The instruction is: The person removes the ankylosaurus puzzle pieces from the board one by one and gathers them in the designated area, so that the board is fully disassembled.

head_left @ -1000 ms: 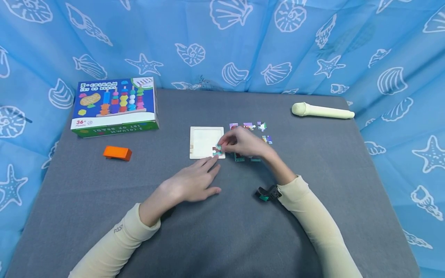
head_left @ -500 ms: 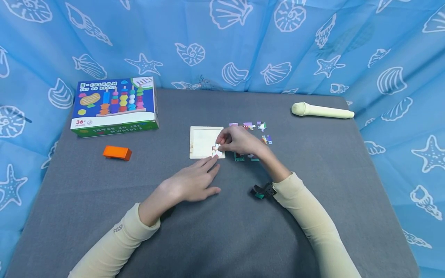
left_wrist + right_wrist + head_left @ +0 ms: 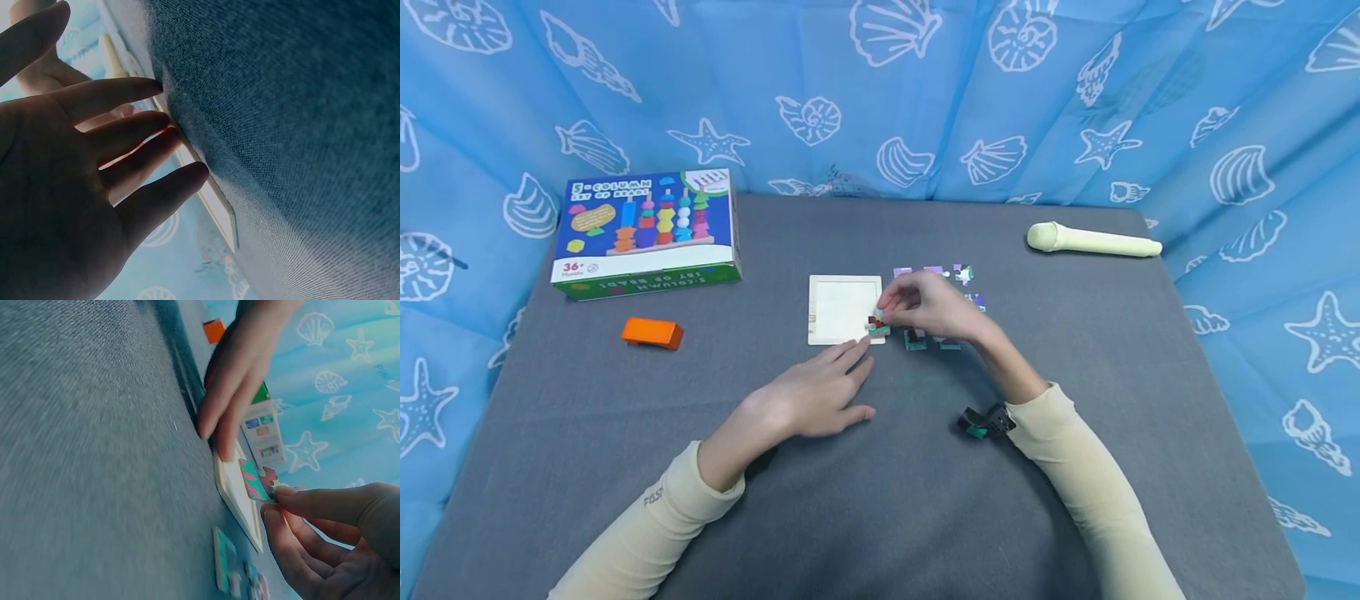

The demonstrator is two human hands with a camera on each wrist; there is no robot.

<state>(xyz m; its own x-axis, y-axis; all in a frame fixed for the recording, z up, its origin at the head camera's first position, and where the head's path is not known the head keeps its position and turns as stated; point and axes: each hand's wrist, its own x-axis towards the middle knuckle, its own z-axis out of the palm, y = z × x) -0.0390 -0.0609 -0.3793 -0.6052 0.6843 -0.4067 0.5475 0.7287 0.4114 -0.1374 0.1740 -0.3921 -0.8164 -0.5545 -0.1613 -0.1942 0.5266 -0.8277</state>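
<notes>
My right hand [image 3: 936, 307] pinches a jigsaw puzzle piece [image 3: 260, 481] between thumb and fingertips, over the right edge of a pale puzzle frame [image 3: 835, 310]. The piece is teal, pink and dark red, and it is tilted in the right wrist view. My left hand [image 3: 818, 390] lies with fingers extended, its fingertips at the frame's near edge. In the left wrist view those straight fingers [image 3: 134, 134] reach the frame's side. Several loose puzzle pieces [image 3: 962, 273] lie right of the frame, partly hidden under my right hand.
A bead-set box [image 3: 647, 233] stands at the back left, with an orange block [image 3: 653, 332] in front of it. A cream microphone-shaped object [image 3: 1093, 240] lies at the back right. The grey cloth table [image 3: 880, 500] ends at a blue shell-patterned curtain [image 3: 820, 75].
My right hand first tilts the piece at the frame's lower right corner, then draws it slightly right, still pinched. The left hand stays in place.
</notes>
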